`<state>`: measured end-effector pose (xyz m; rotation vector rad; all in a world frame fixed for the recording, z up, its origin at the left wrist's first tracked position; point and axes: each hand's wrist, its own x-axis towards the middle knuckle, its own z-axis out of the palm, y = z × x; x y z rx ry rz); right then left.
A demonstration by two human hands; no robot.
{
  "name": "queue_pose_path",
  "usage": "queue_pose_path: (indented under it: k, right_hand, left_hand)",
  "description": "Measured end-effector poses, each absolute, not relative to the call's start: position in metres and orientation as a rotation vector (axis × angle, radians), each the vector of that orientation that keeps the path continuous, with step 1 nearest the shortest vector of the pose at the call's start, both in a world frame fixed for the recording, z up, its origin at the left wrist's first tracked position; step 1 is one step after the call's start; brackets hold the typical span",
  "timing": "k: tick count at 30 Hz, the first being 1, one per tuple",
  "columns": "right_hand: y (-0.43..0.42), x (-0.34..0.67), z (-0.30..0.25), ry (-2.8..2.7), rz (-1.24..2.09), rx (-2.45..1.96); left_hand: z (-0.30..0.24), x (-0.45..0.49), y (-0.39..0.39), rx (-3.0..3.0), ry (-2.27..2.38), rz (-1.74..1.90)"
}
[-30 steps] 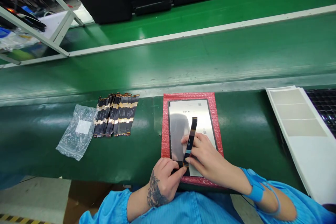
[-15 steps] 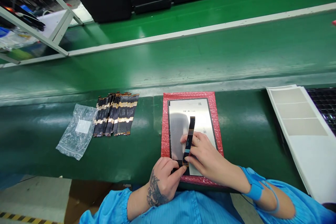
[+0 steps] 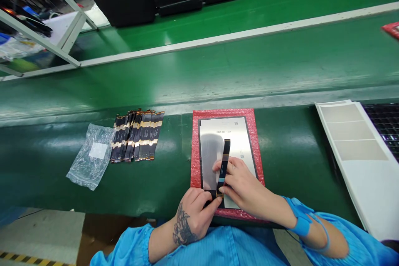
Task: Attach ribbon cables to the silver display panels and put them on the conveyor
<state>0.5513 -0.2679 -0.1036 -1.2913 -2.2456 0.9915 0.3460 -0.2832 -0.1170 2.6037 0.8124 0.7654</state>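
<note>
Flex cable: a narrow black ribbon cable with a blue band and copper-coloured ends [image 3: 223, 166] lay lengthwise on the panel, its near end at the panel's near edge, its far end about halfway up the panel.
Panel: a flat rectangular silver-grey display panel with a dark border [image 3: 215, 143] rested on a red bubble-wrap sheet [image 3: 195, 149], near the front edge of the green bench [image 3: 280, 149].
Right hand: the right hand [image 3: 245, 187] lay flat over the panel's near right part, fingers pressed down along the cable's right side, pinning it; nothing enclosed in the palm.
Left hand: the left hand [image 3: 195, 212], curled at the panel's near edge, pinched the cable's near end between thumb and forefinger.
Spare cables: a fanned row of similar black and gold ribbon cables [image 3: 137, 135] sat left of the red sheet, well apart from it.
Bag: a crumpled clear plastic bag [image 3: 92, 156] lay just left of that row.
Right edge: white sheets with grey rectangles [image 3: 352, 141] and a dark gridded tray [image 3: 385, 122].
</note>
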Motion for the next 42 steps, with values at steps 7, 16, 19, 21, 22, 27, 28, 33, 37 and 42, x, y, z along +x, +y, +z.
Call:
queue_pose_path:
  k: [7, 16, 19, 21, 22, 27, 28, 33, 37, 42]
  right_hand:
    - [-0.267, 0.551, -0.105, -2.245, 0.959, -1.299]
    - [-0.267, 0.549, -0.103, -2.237, 0.951, -1.309]
    - [-0.266, 0.549, -0.102, -2.237, 0.95, -1.314]
    - [-0.265, 0.549, -0.102, -2.241, 0.93, -1.315]
    - [-0.265, 0.549, -0.102, -2.242, 0.917, -1.313]
    - [-0.269, 0.547, -0.105, -2.267, 0.792, -1.337]
    - [-0.269, 0.547, -0.106, -2.248, 0.711, -1.391]
    - [-0.254, 0.563, -0.111, -1.955, -0.088, -1.753]
    - [-0.234, 0.601, -0.115, -1.681, -0.362, -1.874]
    - [-0.23, 0.631, -0.114, -1.384, 0.125, -1.915]
  left_hand:
    - [-0.131, 0.338, -0.293, 2.762, 0.846, 0.783]
    - [-0.128, 0.34, -0.291, 2.813, 0.847, 0.799]
    - [-0.127, 0.341, -0.29, 2.817, 0.864, 0.828]
    - [-0.127, 0.341, -0.29, 2.806, 0.873, 0.822]
    - [-0.127, 0.341, -0.29, 2.798, 0.873, 0.809]
    - [-0.124, 0.341, -0.288, 2.728, 0.851, 0.773]
    - [-0.123, 0.341, -0.288, 2.703, 0.847, 0.768]
    - [-0.121, 0.341, -0.288, 2.609, 0.847, 0.757]
    - [-0.128, 0.339, -0.292, 2.532, 0.891, 0.772]
    - [-0.125, 0.324, -0.292, 2.33, 0.881, 0.769]
